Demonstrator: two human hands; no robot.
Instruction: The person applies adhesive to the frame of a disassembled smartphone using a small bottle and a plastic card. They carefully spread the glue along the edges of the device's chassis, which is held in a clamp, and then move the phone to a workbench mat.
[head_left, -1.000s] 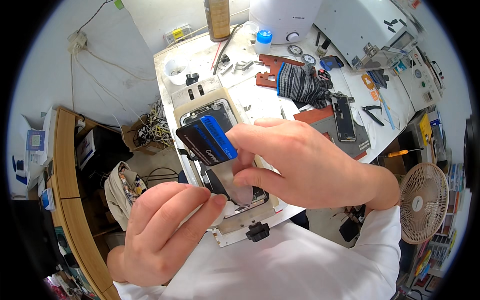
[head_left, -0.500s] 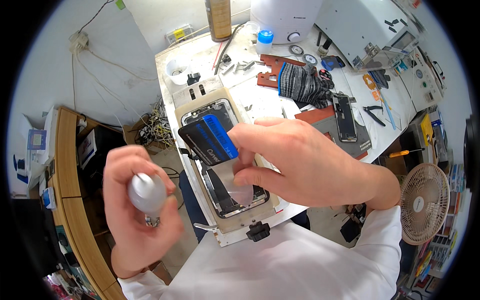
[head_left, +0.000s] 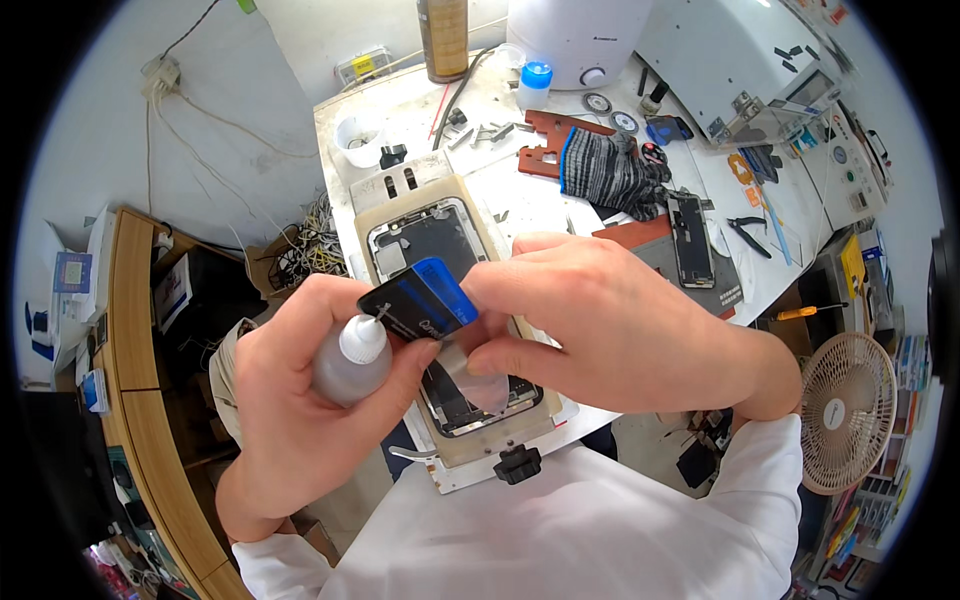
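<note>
My left hand (head_left: 290, 390) grips a translucent squeeze bottle (head_left: 350, 378) with a white cap and thin metal nozzle, tip at the black-and-blue handle of a tool. My right hand (head_left: 590, 325) pinches that tool (head_left: 420, 298), whose thin, semi-clear blade lies over the lower part of an opened phone (head_left: 415, 240). The phone sits in a beige-lined metal fixture (head_left: 395, 182) with black knobs (head_left: 517, 462); my hands partly hide it.
On the white bench (head_left: 345, 108) are a small cup (head_left: 358, 140), metal pieces (head_left: 490, 133), a knit glove (head_left: 610, 170), red plates (head_left: 540, 130), another phone (head_left: 690, 238) and pliers (head_left: 750, 232). A fan (head_left: 835, 410) stands right; a wooden cabinet (head_left: 140, 340) stands left.
My left hand left the fixture's lower area, swung out left with the bottle, then came back to the tool with its nozzle raised. The tool's handle has tilted slightly and dropped.
</note>
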